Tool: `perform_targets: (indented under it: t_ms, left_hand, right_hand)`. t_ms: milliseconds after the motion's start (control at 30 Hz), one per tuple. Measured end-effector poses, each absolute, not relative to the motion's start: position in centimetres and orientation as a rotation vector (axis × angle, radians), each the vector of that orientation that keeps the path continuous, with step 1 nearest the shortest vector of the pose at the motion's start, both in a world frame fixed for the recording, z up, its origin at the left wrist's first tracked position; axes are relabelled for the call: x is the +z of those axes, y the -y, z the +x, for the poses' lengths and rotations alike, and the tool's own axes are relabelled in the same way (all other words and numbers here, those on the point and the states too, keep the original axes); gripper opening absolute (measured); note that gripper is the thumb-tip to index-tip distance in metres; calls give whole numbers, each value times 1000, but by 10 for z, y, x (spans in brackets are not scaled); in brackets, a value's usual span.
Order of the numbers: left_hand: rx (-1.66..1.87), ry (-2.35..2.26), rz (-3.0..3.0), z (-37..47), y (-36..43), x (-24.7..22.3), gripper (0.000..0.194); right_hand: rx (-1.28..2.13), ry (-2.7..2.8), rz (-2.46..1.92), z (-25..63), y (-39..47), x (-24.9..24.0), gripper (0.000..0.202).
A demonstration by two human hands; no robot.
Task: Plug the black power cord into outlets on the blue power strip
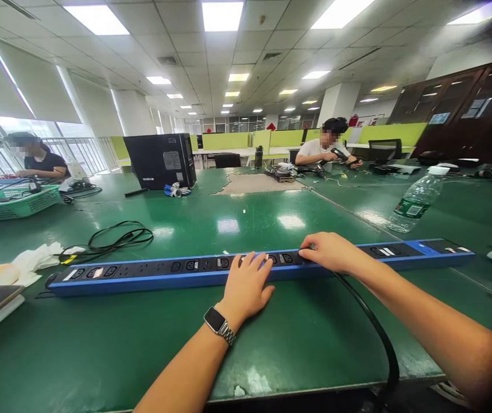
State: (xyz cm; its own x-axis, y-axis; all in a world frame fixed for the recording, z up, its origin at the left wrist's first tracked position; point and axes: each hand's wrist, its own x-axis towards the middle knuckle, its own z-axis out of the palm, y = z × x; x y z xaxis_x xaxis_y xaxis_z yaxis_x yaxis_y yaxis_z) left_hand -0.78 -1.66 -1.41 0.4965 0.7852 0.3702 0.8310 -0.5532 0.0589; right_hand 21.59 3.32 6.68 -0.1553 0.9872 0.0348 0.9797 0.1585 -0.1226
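Note:
A long blue power strip [142,279] with a black socket face lies across the green table in front of me. My left hand [248,281] rests on its middle, fingers spread over the sockets and thumb on the near side; a watch is on that wrist. Right of it, my right hand [325,251] is closed in a pinch on a black plug [304,253] at the socket face. How deep the plug sits is hidden by the fingers. A thick black cable [372,315] comes out below this hand and hangs over the near table edge.
A coiled black cord [120,234] lies behind the strip's left end, near crumpled white paper [41,261]. A clear bottle [418,201] stands at right. Further back are a black computer case [155,162], a green basket [34,203] and two people at work.

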Motion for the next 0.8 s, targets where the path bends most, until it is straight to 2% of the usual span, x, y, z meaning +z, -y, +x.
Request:
perform_targets:
  t_ms: [200, 333, 500, 600, 800]
  left_hand:
    - [-552, 1409, -2601, -7, 16, -15, 54]
    - [-549, 1418, -2602, -7, 17, -15, 54]
    - [-561, 1418, -2617, -8, 16, -14, 55]
    - [-563, 1422, -2624, -8, 16, -13, 55]
    - [-559, 1434, -2617, -7, 17, -13, 53]
  right_hand:
    - [296, 2424, -1908, 215, -41, 82, 22]
    - [301, 2448, -1889, 215, -42, 80, 18]
    - [348, 2463, -1979, 216, -38, 77, 29]
    - [254, 2488, -1964, 218, -36, 72, 30]
    - [219, 2265, -1957, 227, -24, 48, 35]
